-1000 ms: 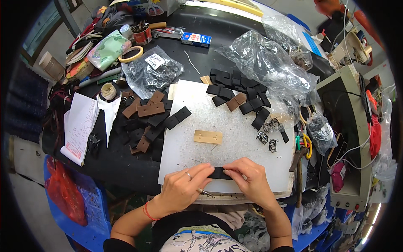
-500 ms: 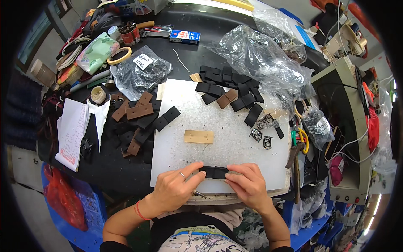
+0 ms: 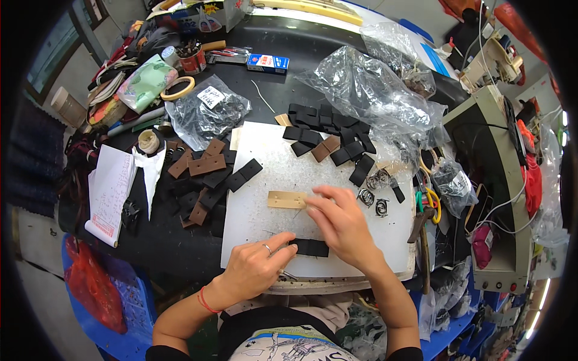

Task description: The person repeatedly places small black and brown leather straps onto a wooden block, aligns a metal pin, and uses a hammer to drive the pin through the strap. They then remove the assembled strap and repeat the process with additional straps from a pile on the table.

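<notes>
Head view: black leather strip flat on white cutting board, near front edge, directly before the body. Half a second ago pinched at both ends by both hands; now pinned at left end only. Left hand curled, ringed finger and thumb pressing strip's left end to board; grip partly closed, holding strip down, not lifting it. Right hand off the strip, moved up-board, fingers extended and loosely spread, tips touching right end of tan punched wooden block lying mid-board. Nothing enclosed in right hand as far as visible. Judgement: work on the strip paused; block now being fetched or positioned.

Further out: cluster of black and brown leather tabs on board's far right corner; second scatter of tabs off left edge on black tabletop. Small metal buckles right of right hand. Crumpled clear plastic bags behind. White paper pad far left.
</notes>
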`<state>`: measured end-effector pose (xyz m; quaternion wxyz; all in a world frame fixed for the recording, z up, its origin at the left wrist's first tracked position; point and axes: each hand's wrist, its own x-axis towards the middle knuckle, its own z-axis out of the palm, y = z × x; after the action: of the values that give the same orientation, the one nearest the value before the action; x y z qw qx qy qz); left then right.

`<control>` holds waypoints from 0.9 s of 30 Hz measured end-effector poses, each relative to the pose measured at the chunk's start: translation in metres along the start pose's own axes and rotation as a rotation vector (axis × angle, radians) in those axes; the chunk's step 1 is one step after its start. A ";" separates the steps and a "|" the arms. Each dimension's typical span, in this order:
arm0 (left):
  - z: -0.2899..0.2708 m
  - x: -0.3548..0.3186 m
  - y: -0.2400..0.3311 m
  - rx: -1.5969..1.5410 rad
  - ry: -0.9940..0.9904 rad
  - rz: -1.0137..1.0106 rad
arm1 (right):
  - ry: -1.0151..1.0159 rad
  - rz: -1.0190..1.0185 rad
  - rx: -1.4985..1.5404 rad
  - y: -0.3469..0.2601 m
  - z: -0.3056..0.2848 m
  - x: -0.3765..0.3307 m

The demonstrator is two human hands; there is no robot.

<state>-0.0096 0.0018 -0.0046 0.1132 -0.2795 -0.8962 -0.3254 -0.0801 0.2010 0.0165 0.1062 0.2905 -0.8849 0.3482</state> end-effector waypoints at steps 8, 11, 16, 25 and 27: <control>0.004 -0.003 -0.002 -0.022 0.055 0.019 | 0.019 0.025 0.155 -0.001 0.012 0.007; 0.001 -0.003 0.000 -0.008 0.050 0.007 | -0.028 0.366 0.358 -0.020 -0.018 -0.014; -0.002 -0.001 0.003 0.009 0.010 -0.032 | -0.150 0.639 0.650 -0.031 -0.025 -0.035; -0.002 -0.003 0.000 -0.210 -0.016 -0.206 | -0.248 0.565 0.413 -0.028 -0.015 -0.029; -0.003 -0.003 -0.002 -0.199 -0.019 -0.179 | -0.253 0.547 0.410 -0.027 -0.015 -0.029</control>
<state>-0.0078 -0.0025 -0.0047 0.0472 -0.2112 -0.8819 -0.4189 -0.0408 0.2082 0.0309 -0.1618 0.0990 -0.8477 0.4953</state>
